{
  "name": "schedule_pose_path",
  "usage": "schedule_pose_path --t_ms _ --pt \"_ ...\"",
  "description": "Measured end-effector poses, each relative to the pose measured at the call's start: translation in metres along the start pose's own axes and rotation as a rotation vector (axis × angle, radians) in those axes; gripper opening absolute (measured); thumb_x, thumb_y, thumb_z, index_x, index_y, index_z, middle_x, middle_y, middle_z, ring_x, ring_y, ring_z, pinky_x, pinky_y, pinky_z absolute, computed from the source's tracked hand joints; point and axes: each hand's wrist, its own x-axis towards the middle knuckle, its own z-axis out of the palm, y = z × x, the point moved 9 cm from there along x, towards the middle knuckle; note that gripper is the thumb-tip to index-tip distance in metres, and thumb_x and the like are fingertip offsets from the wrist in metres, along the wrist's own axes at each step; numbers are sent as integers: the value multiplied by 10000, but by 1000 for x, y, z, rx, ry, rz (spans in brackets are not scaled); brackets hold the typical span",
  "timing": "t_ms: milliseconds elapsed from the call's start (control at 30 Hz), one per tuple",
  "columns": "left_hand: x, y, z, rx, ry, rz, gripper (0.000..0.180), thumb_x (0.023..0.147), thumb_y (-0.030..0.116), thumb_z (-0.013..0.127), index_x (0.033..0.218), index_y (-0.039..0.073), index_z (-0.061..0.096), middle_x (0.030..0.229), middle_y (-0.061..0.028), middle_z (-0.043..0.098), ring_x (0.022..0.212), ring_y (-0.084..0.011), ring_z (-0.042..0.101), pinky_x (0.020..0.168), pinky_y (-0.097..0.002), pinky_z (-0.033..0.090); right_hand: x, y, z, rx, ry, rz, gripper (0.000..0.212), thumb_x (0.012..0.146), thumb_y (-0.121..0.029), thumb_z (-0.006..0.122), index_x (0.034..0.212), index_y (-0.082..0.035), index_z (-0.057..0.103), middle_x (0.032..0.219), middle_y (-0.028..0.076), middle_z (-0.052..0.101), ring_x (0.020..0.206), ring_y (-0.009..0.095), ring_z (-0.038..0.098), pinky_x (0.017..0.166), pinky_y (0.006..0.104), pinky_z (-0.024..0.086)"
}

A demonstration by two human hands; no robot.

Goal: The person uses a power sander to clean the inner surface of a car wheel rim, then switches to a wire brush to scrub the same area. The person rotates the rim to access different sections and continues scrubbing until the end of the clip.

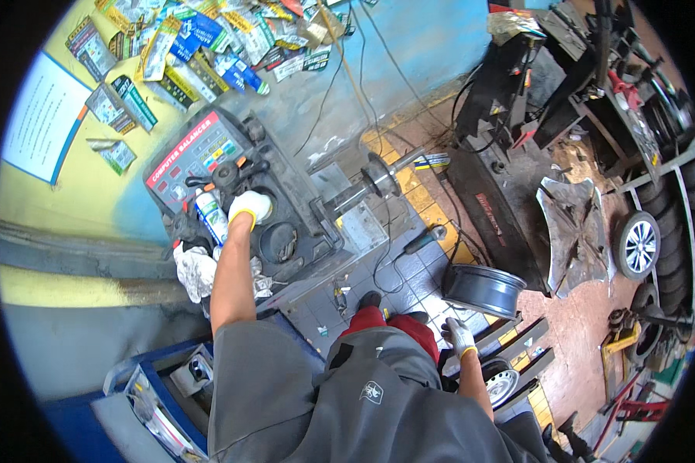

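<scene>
My left hand [251,207], in a white glove with a yellow cuff, reaches into the top tray of the wheel balancer [320,258]. Its fingers point down and are hidden from view, so what they touch does not show. Close beside it stand a white and blue spray can [211,216] and dark round cones [225,176]. A black round cup [278,243] sits in the tray nearer to me. My right hand [459,336], also gloved, hangs low at my side with fingers loosely stretched and nothing visible in them. Near it is a grey steel wheel rim [484,291] on the floor.
The balancer's threaded shaft [382,174] sticks out to the right. White rags [195,270] hang at its left edge. A cable and a dark handheld tool [425,240] lie on the tiles. Rightward are a black machine [490,208], a wheel [639,245] and stacked tyres.
</scene>
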Motion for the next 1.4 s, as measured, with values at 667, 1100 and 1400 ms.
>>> schedule_pose_path --t_ms 667,1100,1400 --pt "-242 69 -39 -832 -497 727 321 1033 190 682 1314 36 696 1265 -83 716 981 -152 658 920 -329 536 -143 -115 93 81 79 -490 716 1112 -621 655 1540 -47 682 1232 82 773 993 177 697 928 360 590" --pt "-474 307 247 -277 -1949 452 474 1086 298 728 1418 -37 683 1648 -295 574 1122 -355 794 922 -453 654 -183 18 45 1668 -171 -542 415 1134 -372 722 1413 -67 682 1123 84 819 908 174 808 645 294 646" --pt "-441 435 439 235 -1701 618 550 1174 451 620 1499 8 644 1483 -175 718 1175 -271 776 1063 -437 605 -126 187 -26 1682 416 -502 292 1108 -268 766 1262 -23 727 1003 101 809 822 179 799 686 324 677"
